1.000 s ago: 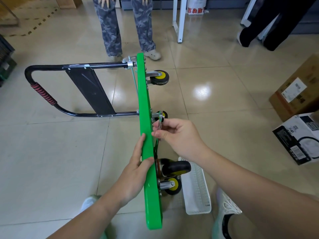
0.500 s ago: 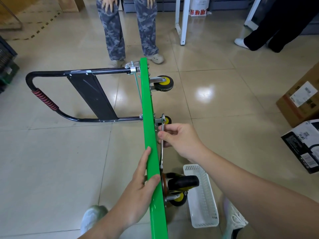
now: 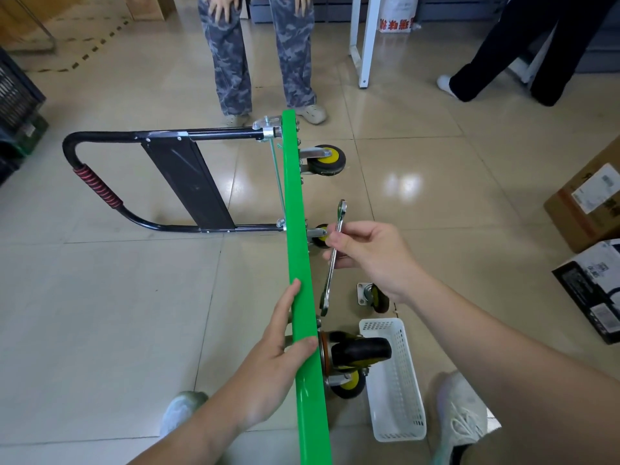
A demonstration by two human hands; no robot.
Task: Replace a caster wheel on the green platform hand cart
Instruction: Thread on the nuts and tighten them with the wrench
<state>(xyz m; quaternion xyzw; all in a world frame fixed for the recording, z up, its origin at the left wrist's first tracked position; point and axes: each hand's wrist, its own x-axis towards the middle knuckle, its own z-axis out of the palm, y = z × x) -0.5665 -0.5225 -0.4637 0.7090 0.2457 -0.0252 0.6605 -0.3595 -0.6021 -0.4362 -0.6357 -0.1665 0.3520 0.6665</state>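
Note:
The green platform cart (image 3: 295,229) stands on its side edge on the tiled floor, black handle (image 3: 100,193) out to the left, wheels to the right. My left hand (image 3: 278,357) grips the top edge of the deck near me. My right hand (image 3: 372,256) pinches a silver combination wrench (image 3: 332,260) held upright just right of the deck. Mounted casters show at the far end (image 3: 327,160), behind my right hand (image 3: 318,234), and as a near pair (image 3: 355,357). A loose caster (image 3: 374,297) lies on the floor under my right wrist.
A white plastic basket (image 3: 396,380) lies on the floor beside the near casters. My shoes (image 3: 463,411) flank the cart. One person in camouflage trousers (image 3: 265,55) stands at the far end, another in black (image 3: 523,52) at the right. Cardboard boxes (image 3: 590,203) sit at the right.
My right hand has lifted the wrench away from the deck's underside to the right. The loose caster on the floor has come into sight.

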